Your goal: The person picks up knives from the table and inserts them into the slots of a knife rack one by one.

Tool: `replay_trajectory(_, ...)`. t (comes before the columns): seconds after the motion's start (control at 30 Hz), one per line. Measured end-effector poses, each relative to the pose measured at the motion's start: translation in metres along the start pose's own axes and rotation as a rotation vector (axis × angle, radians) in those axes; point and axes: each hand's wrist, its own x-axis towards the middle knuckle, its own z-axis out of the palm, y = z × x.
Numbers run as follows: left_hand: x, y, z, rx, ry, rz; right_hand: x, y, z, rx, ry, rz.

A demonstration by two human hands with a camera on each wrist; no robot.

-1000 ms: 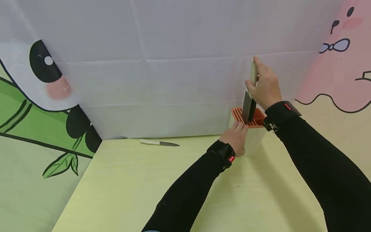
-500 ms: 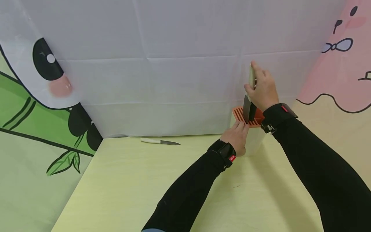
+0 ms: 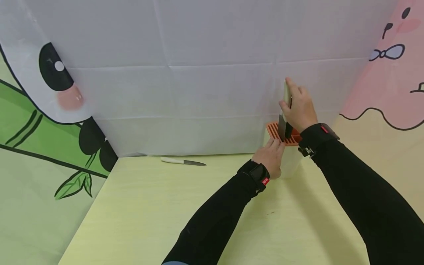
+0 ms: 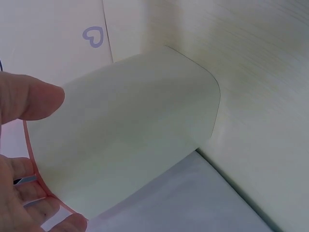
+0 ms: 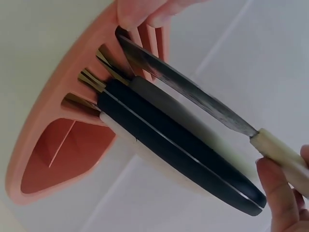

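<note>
My right hand [image 3: 300,110] holds a kitchen knife [image 5: 190,94] by its pale handle. Its broad blade points down, the tip end inside a slot of the knife block [image 5: 50,99]. This block has an orange slotted top and a pale body [image 4: 120,130]. My left hand [image 3: 269,158] grips the block at its rim, fingers over the top edge and thumb against the side. Several other handles stand in neighbouring slots, among them a black knife handle [image 5: 178,145] and pale ones beside it. How deep the blade sits is hidden.
A small knife with a white handle [image 3: 172,161] lies on the pale table [image 3: 149,213] near its back edge, left of the block. Behind it rises a printed cloth backdrop [image 3: 212,92]. The orange top also has a wider open compartment [image 5: 63,154].
My right hand has moved down with the knife, and less of the blade shows above the block. The left hand has stayed on the block. The head view has shifted slightly.
</note>
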Motion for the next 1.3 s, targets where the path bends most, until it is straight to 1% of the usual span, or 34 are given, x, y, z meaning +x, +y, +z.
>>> replay_trajectory(0.2, -0.002, 0.001, 0.000, -0.010, 0.013, 0.007, -0.006, 0.001, 0.002, -0.024, -0.036, 0.011)
replay_trajectory(0.4, -0.002, 0.001, 0.000, 0.008, 0.016, 0.009, -0.013, 0.001, 0.004, -0.065, -0.069, -0.011)
replay_trajectory(0.6, 0.003, 0.000, 0.007, 0.027, 0.014, 0.007, -0.019, 0.004, 0.009, -0.072, -0.059, -0.021)
replay_trajectory(0.7, 0.005, 0.000, 0.011, 0.030, 0.026, 0.006, -0.022, 0.006, 0.012, -0.071, -0.061, -0.016)
replay_trajectory(0.77, 0.005, -0.001, 0.011, 0.028, 0.024, 0.006, -0.025, 0.008, 0.014, -0.075, -0.061, -0.020)
replay_trajectory(0.93, 0.002, -0.002, 0.008, 0.063, 0.020, 0.021, -0.032, 0.011, 0.020, -0.095, -0.047, -0.056)
replay_trajectory(1.07, 0.003, -0.004, 0.011, 0.085, 0.034, 0.032, -0.037, 0.013, 0.025, -0.107, -0.032, -0.073)
replay_trajectory(1.3, 0.003, -0.003, 0.011, 0.052, 0.034, 0.016, -0.044, 0.018, 0.032, -0.138, -0.019, -0.094)
